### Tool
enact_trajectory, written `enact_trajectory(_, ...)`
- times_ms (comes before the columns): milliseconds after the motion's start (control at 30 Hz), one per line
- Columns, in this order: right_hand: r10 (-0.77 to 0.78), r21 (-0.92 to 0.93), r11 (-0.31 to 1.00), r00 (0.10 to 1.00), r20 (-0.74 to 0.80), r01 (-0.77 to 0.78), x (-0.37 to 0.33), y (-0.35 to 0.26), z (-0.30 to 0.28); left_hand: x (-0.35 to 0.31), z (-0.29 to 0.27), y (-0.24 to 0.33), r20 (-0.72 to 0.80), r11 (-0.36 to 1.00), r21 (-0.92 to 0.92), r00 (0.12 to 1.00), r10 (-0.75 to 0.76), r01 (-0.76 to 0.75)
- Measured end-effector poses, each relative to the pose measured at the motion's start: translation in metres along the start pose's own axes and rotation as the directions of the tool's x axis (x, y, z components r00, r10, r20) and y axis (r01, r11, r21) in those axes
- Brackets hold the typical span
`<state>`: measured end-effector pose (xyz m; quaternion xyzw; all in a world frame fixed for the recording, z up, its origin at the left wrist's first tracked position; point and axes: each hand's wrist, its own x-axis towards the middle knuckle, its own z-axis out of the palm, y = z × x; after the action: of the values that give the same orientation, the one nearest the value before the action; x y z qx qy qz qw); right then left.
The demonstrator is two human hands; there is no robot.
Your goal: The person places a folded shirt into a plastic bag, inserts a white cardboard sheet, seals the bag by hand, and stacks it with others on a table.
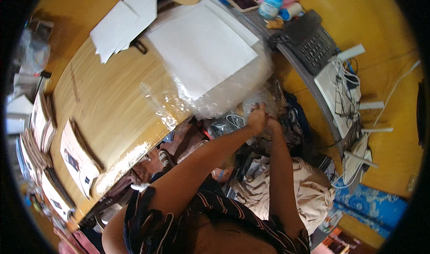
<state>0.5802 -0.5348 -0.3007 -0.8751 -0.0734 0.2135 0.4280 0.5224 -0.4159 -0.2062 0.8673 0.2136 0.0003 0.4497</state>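
My left hand (256, 120) and my right hand (273, 124) meet beyond the table's near edge, fingers closed. Crumpled clear plastic (259, 98) lies right at the left hand's fingertips, and that hand appears to pinch it. The right hand is partly covered by the left, so what it grips cannot be made out. Just past them, a stack of white paper sheets (204, 52) rests on more clear plastic wrap on the table. Below the hands a dark plastic bag (224, 127) with a white cord shows.
The curved wooden table (112, 92) carries loose white sheets (117, 27) and stacked folded garments (78, 157). Along the right stand a black desk phone (309, 41), a blue jar (272, 4) and white routers (338, 97) with cables. Beige cloth (286, 186) is heaped beside my right arm.
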Motion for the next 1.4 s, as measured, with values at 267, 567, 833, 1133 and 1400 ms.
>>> enact_trajectory(267, -0.379, -0.303, 0.877, 0.924, 0.044, 0.374, -0.049, -0.039, -0.004, -0.015, -0.018, -0.035, 0.318, 0.98, -0.096, 0.927, 0.198, -0.176)
enact_trajectory(567, -0.687, -0.212, 0.725, 0.711, -0.152, 0.655, -0.123, -0.298, -0.01, -0.135, -0.156, -0.048, 0.62, 0.939, -0.096, 0.719, 0.315, -0.329)
enact_trajectory(833, -0.579, -0.713, 0.471, 0.792, 0.194, 0.519, -0.093, -0.345, 0.094, -0.258, -0.229, -0.123, 0.227, 0.98, -0.159, 0.962, 0.154, -0.12)
enact_trajectory(1133, -0.741, -0.573, 0.39, 0.615, 0.269, 0.721, -0.27, -0.391, 0.116, -0.311, -0.315, -0.135, -0.257, 0.442, -0.881, 0.954, -0.153, -0.167)
enact_trajectory(1400, -0.76, -0.044, 0.407, 0.365, 0.538, 0.912, -0.313, -0.403, 0.229, -0.322, -0.42, -0.196, -0.292, 0.468, -0.88, 0.866, -0.407, -0.077)
